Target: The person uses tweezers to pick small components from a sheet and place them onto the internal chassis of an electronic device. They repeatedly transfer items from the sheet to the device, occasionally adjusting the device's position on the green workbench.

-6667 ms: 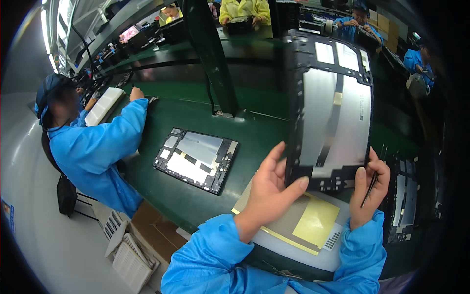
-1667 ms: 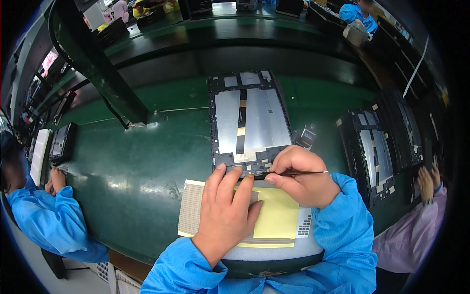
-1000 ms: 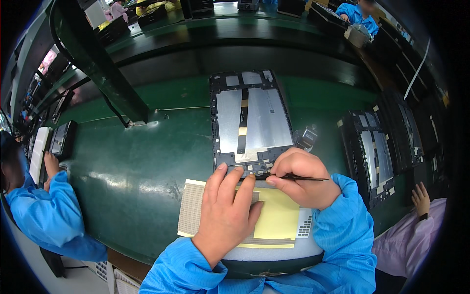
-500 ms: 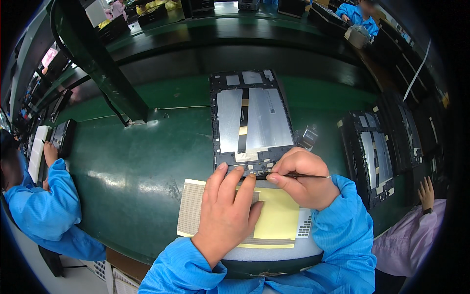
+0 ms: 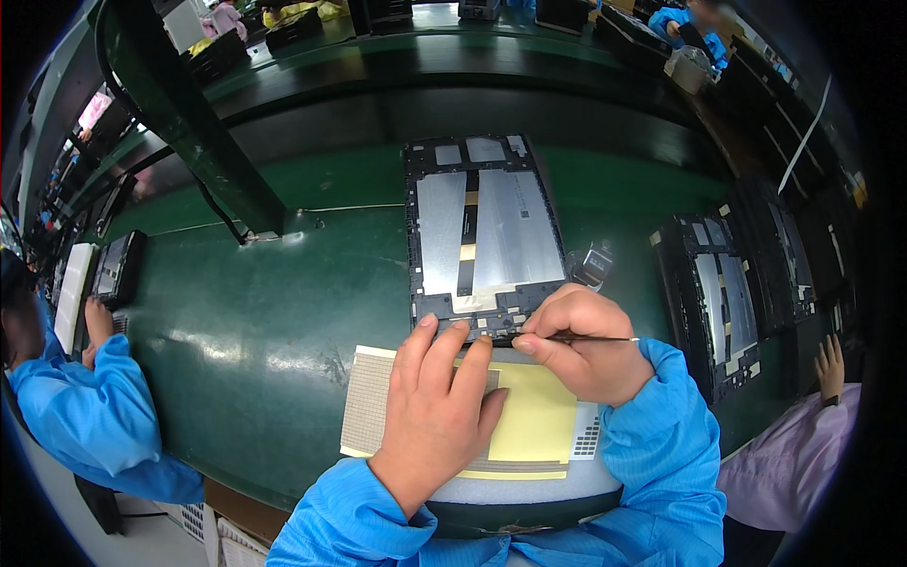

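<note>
An opened tablet [image 5: 510, 231] lies in front of me, its silver inner plate and black frame facing up. My left hand [image 5: 435, 406] rests spread out, its fingertips on the tablet's near edge. My right hand [image 5: 586, 345] pinches a thin dark rod-like tool [image 5: 609, 339] at the near edge's right part. One end of the tool points right; the working end is hidden by my fingers. Beneath my hands lie a yellow sheet [image 5: 539, 411] and a sheet of small beige stickers [image 5: 367, 402] on a pale foam pad [image 5: 491, 489].
A small clear-and-dark item [image 5: 593, 266] sits right of the tablet. More opened tablets [image 5: 723, 293] stand stacked at the right. A green post [image 5: 203, 142] rises at the left. Co-workers' arms are at the left [image 5: 94, 378] and right [image 5: 794, 463] sides.
My hands, the tool and the tablet look nearly unmoved. The left co-worker's hand and arm have shifted slightly; the far-right co-worker now lifts a dark object.
</note>
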Demonstrator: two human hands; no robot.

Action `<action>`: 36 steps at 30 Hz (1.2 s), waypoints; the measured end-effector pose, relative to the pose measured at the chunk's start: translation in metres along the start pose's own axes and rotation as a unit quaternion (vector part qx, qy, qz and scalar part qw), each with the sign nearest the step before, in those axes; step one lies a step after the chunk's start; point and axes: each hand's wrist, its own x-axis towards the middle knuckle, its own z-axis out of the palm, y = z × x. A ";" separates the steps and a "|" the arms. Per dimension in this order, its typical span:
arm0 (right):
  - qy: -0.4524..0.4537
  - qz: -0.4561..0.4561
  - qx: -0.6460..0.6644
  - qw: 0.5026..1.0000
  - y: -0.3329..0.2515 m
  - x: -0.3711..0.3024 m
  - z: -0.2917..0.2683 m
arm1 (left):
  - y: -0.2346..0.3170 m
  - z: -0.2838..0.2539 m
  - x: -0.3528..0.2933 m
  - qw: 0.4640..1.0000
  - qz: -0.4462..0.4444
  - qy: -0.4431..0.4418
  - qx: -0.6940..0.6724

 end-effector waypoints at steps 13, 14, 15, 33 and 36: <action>-0.016 -0.010 -0.022 1.000 -0.003 0.001 -0.002 | 0.001 0.000 0.000 1.000 0.002 -0.002 -0.003; -0.018 -0.011 -0.020 1.000 -0.002 0.001 -0.002 | 0.000 0.000 0.000 1.000 0.004 -0.004 -0.002; -0.021 -0.012 -0.018 1.000 -0.001 0.002 -0.002 | -0.001 0.000 -0.001 1.000 0.005 -0.007 -0.001; -0.032 0.145 0.073 0.986 -0.014 0.005 -0.004 | -0.001 0.002 -0.002 1.000 0.009 -0.010 0.004; -0.039 0.137 0.061 0.988 -0.015 0.005 -0.004 | -0.001 0.002 -0.002 1.000 0.009 -0.009 0.005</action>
